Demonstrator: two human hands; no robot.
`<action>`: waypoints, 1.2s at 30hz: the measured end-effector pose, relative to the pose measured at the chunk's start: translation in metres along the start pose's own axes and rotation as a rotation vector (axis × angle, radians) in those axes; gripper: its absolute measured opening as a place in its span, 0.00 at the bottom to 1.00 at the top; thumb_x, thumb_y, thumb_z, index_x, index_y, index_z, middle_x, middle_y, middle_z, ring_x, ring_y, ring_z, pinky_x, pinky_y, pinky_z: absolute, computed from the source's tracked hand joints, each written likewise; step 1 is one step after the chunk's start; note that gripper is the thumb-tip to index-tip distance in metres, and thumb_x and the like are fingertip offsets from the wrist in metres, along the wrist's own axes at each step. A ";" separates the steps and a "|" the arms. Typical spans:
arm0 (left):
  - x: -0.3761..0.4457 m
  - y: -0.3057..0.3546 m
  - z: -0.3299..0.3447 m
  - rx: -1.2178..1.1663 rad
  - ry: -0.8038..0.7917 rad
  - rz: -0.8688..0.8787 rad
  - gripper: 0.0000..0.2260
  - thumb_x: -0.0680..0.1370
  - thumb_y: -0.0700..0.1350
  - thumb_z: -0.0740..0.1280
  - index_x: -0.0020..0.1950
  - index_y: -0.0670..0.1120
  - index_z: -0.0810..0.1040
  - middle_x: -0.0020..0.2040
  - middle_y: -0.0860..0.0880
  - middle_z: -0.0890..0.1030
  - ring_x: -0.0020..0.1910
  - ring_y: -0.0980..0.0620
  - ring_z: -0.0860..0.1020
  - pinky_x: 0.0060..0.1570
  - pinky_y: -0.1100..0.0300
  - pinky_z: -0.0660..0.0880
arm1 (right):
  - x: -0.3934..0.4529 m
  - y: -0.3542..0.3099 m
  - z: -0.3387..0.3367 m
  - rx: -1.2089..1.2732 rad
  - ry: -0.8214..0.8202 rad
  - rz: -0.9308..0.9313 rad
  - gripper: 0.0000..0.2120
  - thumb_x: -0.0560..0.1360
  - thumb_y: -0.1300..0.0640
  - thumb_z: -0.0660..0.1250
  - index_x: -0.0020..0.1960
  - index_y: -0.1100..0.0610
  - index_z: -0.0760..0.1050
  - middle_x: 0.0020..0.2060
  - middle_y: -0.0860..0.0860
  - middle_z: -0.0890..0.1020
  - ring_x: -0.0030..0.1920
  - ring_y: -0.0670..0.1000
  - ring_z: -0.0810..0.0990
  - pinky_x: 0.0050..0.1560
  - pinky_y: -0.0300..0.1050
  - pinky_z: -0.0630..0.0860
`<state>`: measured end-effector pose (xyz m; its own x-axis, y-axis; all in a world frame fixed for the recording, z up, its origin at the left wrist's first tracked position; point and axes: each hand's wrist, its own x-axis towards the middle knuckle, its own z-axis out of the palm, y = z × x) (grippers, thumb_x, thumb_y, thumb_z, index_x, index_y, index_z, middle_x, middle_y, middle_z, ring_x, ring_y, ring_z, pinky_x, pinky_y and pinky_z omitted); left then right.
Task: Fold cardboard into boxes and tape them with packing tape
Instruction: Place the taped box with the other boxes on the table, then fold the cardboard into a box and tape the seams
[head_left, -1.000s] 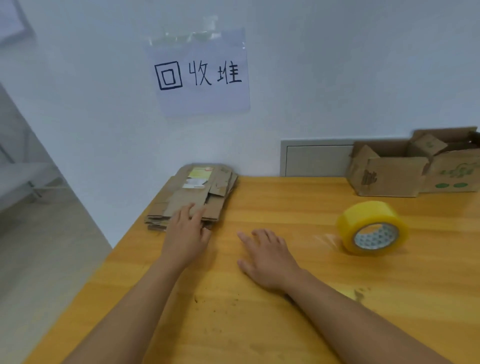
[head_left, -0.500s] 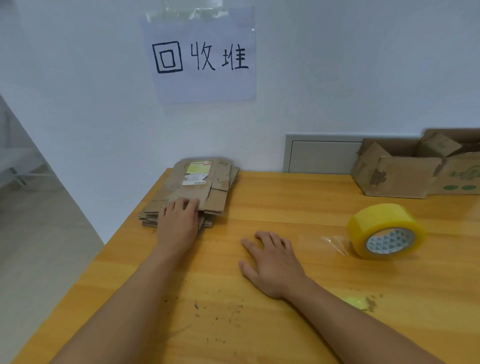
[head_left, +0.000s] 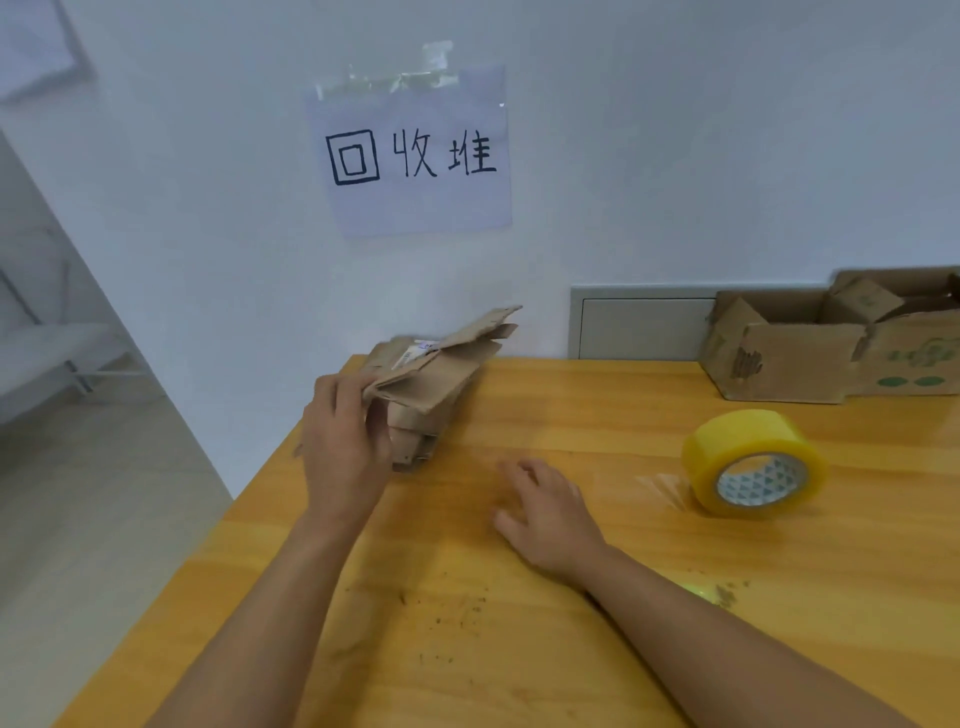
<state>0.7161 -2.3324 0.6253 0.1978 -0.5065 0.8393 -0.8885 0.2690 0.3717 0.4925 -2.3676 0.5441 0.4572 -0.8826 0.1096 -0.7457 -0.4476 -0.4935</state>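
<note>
The left hand (head_left: 345, 447) grips the near edge of a flattened cardboard piece (head_left: 431, 376), fingers curled around it, and holds that edge raised so the piece tilts upward toward the wall. The piece is plain brown corrugated board with loose flaps at its far end and a pale printed label partly visible on its upper face. Beneath it lies a stack of flattened cardboard (head_left: 413, 441), at the far left corner of the table (head_left: 519, 649). The right hand (head_left: 545, 512) rests palm-down on the table with its fingers relaxed and slightly spread, holding nothing. To the right of that hand, well apart from the stack, a roll of yellow packing tape (head_left: 756, 462) stands tilted on its edge; its core shows a blue-and-white triangle pattern, and a short clear strip of tape trails from it onto the table. The table is smooth, orange-toned wood with visible grain and scattered dark specks near the forearms. At the far right, against the wall, stand open cardboard boxes (head_left: 831, 358), worn and torn at the edges. The wall is white; a paper sign (head_left: 415, 156) with handwritten characters is taped to it above the stack, and a grey panel (head_left: 639, 327) is set low in the wall behind the table.
</note>
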 end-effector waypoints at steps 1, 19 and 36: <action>-0.004 0.008 -0.008 -0.060 0.008 -0.040 0.13 0.75 0.36 0.62 0.59 0.42 0.75 0.52 0.47 0.74 0.49 0.52 0.71 0.46 0.56 0.71 | 0.000 0.000 -0.005 0.178 0.057 0.043 0.32 0.79 0.43 0.63 0.79 0.45 0.54 0.73 0.48 0.61 0.74 0.52 0.61 0.72 0.49 0.61; -0.108 0.084 -0.048 -0.566 -0.123 -0.627 0.26 0.76 0.52 0.71 0.71 0.51 0.65 0.63 0.58 0.75 0.61 0.61 0.74 0.57 0.65 0.75 | -0.095 0.019 -0.077 0.867 0.135 0.004 0.33 0.70 0.45 0.71 0.71 0.45 0.60 0.64 0.40 0.75 0.60 0.34 0.75 0.57 0.33 0.75; -0.121 0.091 -0.021 -0.604 -0.063 -0.671 0.32 0.73 0.55 0.71 0.74 0.53 0.63 0.65 0.57 0.75 0.66 0.57 0.73 0.62 0.56 0.76 | -0.063 0.001 -0.048 0.916 0.243 -0.003 0.17 0.84 0.55 0.53 0.71 0.44 0.65 0.64 0.40 0.76 0.61 0.34 0.74 0.55 0.30 0.72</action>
<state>0.6201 -2.2292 0.5663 0.5574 -0.7508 0.3544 -0.2222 0.2764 0.9350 0.4400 -2.3189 0.5778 0.2678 -0.9338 0.2374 -0.0267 -0.2535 -0.9670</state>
